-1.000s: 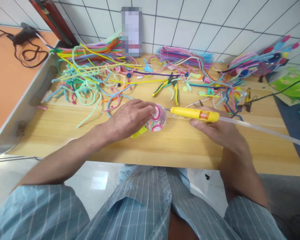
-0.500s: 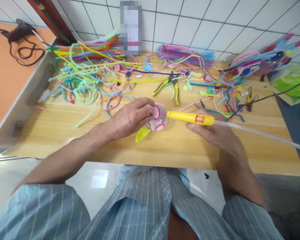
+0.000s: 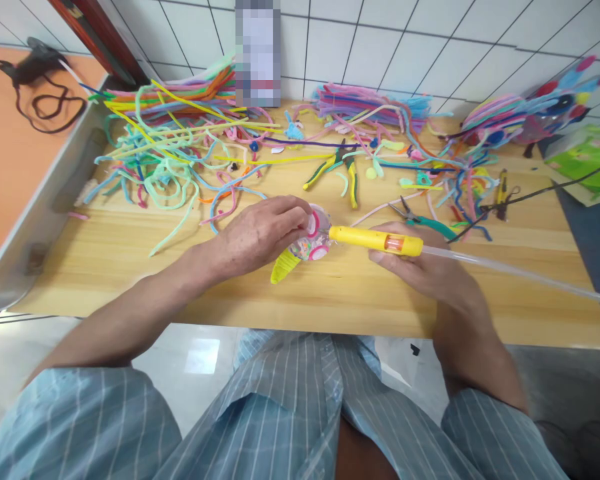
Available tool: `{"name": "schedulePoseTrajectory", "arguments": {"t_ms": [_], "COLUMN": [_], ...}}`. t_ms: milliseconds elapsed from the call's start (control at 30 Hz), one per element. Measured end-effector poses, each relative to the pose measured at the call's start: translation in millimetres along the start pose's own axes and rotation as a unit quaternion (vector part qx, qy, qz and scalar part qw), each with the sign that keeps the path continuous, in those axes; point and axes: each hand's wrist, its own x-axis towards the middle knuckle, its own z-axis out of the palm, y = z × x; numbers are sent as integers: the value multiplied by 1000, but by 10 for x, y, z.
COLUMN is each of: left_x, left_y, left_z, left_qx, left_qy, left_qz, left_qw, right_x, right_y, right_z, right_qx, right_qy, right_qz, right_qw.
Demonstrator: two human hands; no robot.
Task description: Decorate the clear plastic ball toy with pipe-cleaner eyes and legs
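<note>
My left hand [image 3: 270, 230] is closed on a small clear rounded craft piece [image 3: 307, 250] with bright bits showing inside. Pink-rimmed round patches sit on that piece, and a yellow ribbed tip [image 3: 283, 267] sticks out toward me. In my right hand [image 3: 410, 267] is a yellow hot glue gun [image 3: 365, 240], its body hiding some of my fingers. Its thin nozzle points left and meets the craft piece by the upper pink ring; whether it touches I cannot tell. A long translucent glue stick [image 3: 500, 268] runs out of the gun's back to the right.
Yellow-green pliers [image 3: 337, 170] lie open beyond my hands, and teal-handled pliers [image 3: 423, 220] lie behind the gun. Pipe cleaners [image 3: 165, 153] cover the table's back, with a bundle [image 3: 365, 110] by the tiled wall. A blurred phone-like panel [image 3: 258, 53] leans there. A black cord [image 3: 545, 190] crosses at right.
The glue gun and my right hand have shifted slightly left, toward the craft piece. My left hand keeps its hold in almost the same place. The view has tilted a little.
</note>
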Motion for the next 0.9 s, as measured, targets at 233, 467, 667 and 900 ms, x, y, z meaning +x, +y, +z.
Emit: {"name": "schedulePoseTrajectory", "arguments": {"t_ms": [233,467,667,900], "left_x": [-6,3,68,138], "left_y": [-15,-29,-101,-200], "left_z": [23,-69,-174,-154], "left_qx": [12,137,153,168], "left_qy": [3,-67,-137,-164], "left_qz": [1,38,93,72], "left_qw": [1000,988,974,969], "right_x": [-5,10,21,5], "right_y": [-11,13,23,37], "right_z": [36,45,37,33], "right_qx": [-40,-28,-20,-6], "right_qy": [9,7,-1,-8], "right_qz": [-23,-6,6,21], "right_qw": [999,1000,1000,1000]}}
